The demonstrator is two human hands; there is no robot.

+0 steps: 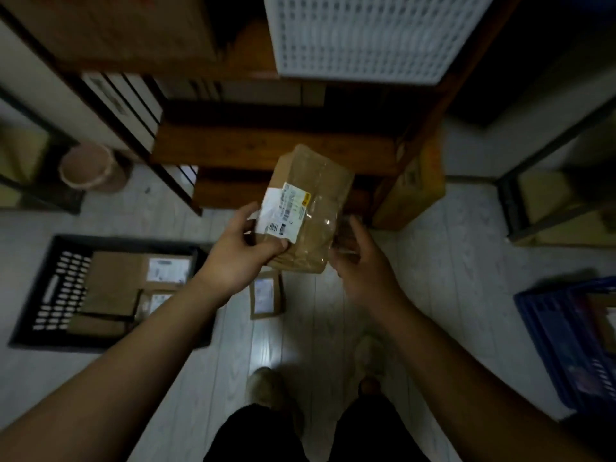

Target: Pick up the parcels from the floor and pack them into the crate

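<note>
The left hand (240,255) is clamped on the held parcel (310,208): the thumb lies across the face that carries the white shipping label (283,211), and the curled fingers wrap the lower left edge. The held parcel is a brown, tape-wrapped packet, raised clear of the floor (450,261) and tilted with its upper end leaning away to the right, in front of the lower boards of the wooden shelf unit (266,148). The right hand (360,261) is positioned at the lower right edge of the held parcel with its fingers loosely bent; motion blur obscures the fingertips, so it cannot be determined whether this hand grips the packet or only stands just beside it. The black crate (50,288) rests on the floor to the left, below the left forearm, and contains several brown packed parcels (116,281) lying flat, two of them with white labels facing up. A small floor parcel (266,291) lies label-up on the floor directly below the held parcel, just beside the right wall of the black crate and outside it. A blue crate (566,345) sits on the floor at the far right. A white lattice crate (360,35) occupies an upper shelf. A round bin (90,168) stands on the floor at the left, and a cardboard box (413,191) stands against the right side of the shelf unit.
</note>
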